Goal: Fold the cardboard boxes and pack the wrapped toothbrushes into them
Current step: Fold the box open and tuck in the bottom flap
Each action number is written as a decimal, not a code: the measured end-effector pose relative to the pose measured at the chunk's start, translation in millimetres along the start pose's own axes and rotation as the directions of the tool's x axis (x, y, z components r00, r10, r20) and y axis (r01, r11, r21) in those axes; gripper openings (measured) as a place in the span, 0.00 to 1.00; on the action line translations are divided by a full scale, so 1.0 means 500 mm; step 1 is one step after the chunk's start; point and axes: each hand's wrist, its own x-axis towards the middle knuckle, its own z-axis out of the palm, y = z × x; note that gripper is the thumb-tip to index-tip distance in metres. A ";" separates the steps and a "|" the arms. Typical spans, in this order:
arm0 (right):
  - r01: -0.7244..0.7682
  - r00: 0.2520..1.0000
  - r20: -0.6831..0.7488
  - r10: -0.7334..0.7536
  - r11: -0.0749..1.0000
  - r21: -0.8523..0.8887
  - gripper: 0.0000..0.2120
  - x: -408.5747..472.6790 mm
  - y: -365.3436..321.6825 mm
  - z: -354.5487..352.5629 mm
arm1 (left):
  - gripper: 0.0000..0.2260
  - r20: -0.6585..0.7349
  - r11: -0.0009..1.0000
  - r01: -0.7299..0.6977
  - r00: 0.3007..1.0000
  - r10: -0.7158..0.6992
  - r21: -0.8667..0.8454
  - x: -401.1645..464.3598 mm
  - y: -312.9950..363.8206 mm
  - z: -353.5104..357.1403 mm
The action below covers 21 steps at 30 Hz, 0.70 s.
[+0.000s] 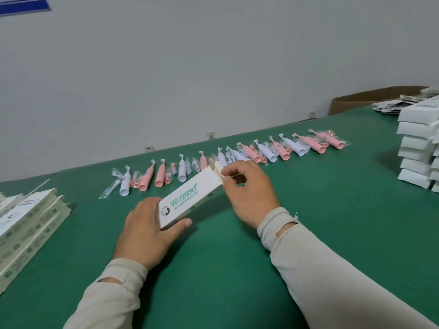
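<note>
The left hand (147,233) grips the near end of a long white cardboard box with green lettering (187,200), thumb curled along its near side. The right hand (249,193) pinches the small white end flap (219,168) at the box's far, open end. The box is held just above a green table (237,269). Beyond it lies a long row of pink and white toothbrushes in clear plastic wrap (237,155). A pile of flat, unfolded white boxes (28,222) sits at the left edge, and stacks of folded white boxes (418,150) stand at the far right.
</note>
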 end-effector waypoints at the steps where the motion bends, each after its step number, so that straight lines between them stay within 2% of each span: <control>1: -0.004 1.000 -0.009 0.004 1.000 -0.022 0.13 0.003 0.001 -0.003 | 0.21 -0.002 1.000 -0.017 1.000 0.017 -0.008 0.000 0.002 0.000; 4: -0.063 0.995 -0.083 0.061 0.998 -0.018 0.09 0.016 0.012 -0.013 | 0.21 -0.024 0.996 -0.075 0.997 0.074 -0.043 -0.001 0.010 -0.003; 7: -0.268 0.954 -0.082 0.288 0.943 0.198 0.08 0.027 0.029 -0.018 | 0.22 -0.039 0.992 -0.101 0.994 0.098 -0.079 -0.006 0.020 0.001; 8: -0.314 0.939 -0.071 0.336 0.925 0.215 0.07 0.035 0.038 -0.024 | 0.22 -0.045 0.992 -0.099 0.994 0.095 -0.078 -0.007 0.021 0.006; 10: -0.343 0.921 -0.148 0.361 0.930 0.135 0.06 0.066 0.064 -0.056 | 0.20 -0.064 0.994 -0.083 0.995 0.079 -0.071 -0.002 0.025 0.020; 13: -0.360 0.865 -0.393 0.311 0.931 -0.056 0.02 0.134 0.115 -0.154 | 0.20 -0.113 0.998 -0.044 0.993 0.038 -0.045 0.029 0.052 0.045; 14: -0.392 0.842 -0.450 0.297 0.910 -0.134 0.04 0.157 0.134 -0.192 | 0.21 -0.123 0.999 -0.033 0.992 0.028 -0.036 0.043 0.068 0.055; 18: -0.529 0.772 -0.591 0.235 0.753 -0.392 0.14 0.244 0.220 -0.318 | 0.21 -0.155 1.000 0.005 0.988 -0.008 -0.021 0.081 0.125 0.109; 21: -0.576 0.775 -0.587 0.235 0.644 -0.503 0.20 0.316 0.270 -0.374 | 0.19 -0.134 0.999 -0.013 0.991 0.017 0.031 0.091 0.133 0.140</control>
